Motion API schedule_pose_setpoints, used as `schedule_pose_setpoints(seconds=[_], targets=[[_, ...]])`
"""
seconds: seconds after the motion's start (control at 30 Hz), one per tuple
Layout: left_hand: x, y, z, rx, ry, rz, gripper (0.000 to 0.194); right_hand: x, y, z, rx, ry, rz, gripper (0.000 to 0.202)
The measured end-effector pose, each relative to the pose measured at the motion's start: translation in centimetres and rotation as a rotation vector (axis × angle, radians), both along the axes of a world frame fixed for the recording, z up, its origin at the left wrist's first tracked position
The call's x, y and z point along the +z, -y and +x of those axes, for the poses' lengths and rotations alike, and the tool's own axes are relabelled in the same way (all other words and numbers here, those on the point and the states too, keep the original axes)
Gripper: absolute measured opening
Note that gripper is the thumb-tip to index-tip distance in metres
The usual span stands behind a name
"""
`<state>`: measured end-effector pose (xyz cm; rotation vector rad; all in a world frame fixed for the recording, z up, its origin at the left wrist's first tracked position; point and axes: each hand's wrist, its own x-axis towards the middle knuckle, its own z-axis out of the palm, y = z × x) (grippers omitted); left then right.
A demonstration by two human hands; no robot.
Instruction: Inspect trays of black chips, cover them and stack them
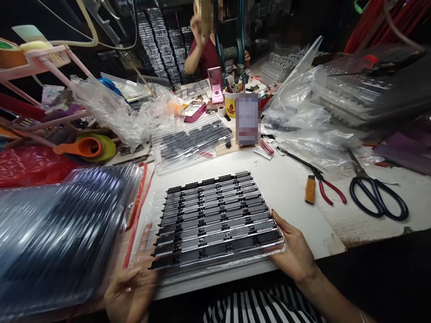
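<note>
Held over the front edge of the white work surface is a clear plastic tray point(144, 251) carrying several rows of black connector strips point(215, 208) with fine metal pins. My left hand point(131, 287) is closed at the tray's near left corner, its fingers partly blurred. On the other side my right hand point(294, 249) grips the near right corner, thumb along the tray's edge and the other fingers hidden beneath. Close by on the left lies a tall stack of similar filled trays point(57, 233), smeared by motion.
Behind lies another clear tray with black strips point(191, 141). To the right are red-handled pliers point(323, 179), an orange-brown block point(310, 189) and dark-handled scissors point(379, 197). Clear plastic bags point(303, 125) heap up at the back right. A co-worker point(198, 51) sits opposite.
</note>
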<state>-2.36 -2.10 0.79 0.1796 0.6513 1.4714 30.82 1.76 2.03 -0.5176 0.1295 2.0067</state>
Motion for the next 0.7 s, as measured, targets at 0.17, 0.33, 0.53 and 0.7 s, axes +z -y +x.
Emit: schedule_pose_setpoints(seconds=[0.17, 0.33, 0.53, 0.7], targets=[[-0.4, 0.1, 0.1, -0.036, 0.041, 0.057, 0.067, -0.5, 0.1, 0.0, 0.050, 0.006, 0.017, 0.029], [-0.3, 0.2, 0.3, -0.079, 0.095, 0.135, 0.055, -0.8, 0.1, 0.0, 0.065, -0.008, 0.015, 0.028], [-0.3, 0.3, 0.4, -0.109, 0.102, 0.182, 0.067, -0.5, 0.1, -0.2, 0.065, 0.086, 0.034, 0.025], [-0.2, 0.3, 1.1, -0.016, 0.123, 0.193, 0.071, -0.4, 0.2, -0.3, 0.065, 0.111, 0.051, 0.028]])
